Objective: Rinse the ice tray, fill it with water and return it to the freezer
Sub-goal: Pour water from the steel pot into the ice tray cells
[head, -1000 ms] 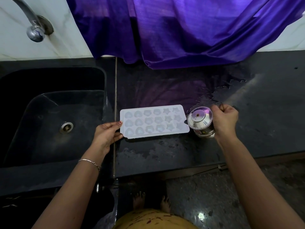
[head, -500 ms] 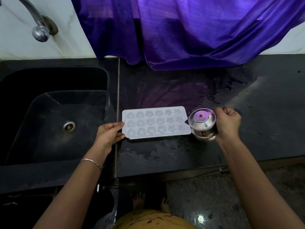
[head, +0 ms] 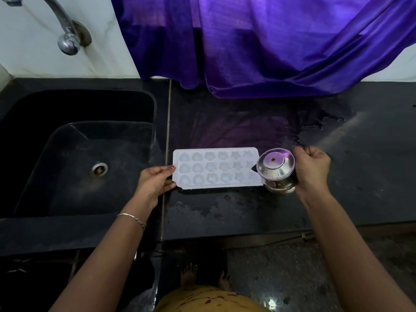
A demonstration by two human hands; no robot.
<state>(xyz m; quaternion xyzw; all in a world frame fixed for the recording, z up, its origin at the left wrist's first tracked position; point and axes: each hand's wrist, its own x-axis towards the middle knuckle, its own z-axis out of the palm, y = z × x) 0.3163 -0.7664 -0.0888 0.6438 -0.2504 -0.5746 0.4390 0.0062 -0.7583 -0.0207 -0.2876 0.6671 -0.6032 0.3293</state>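
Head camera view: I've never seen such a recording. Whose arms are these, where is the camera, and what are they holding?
No machine here: a person wears one camera on the head, looking down at their own arms. The left hand pinches the left edge of a white ice tray lying on the wet black countertop. The right hand grips a small steel pot, tilted at the tray's right end; whether water flows is unclear. A black sink and a tap are to the left, purple cloth hangs behind.
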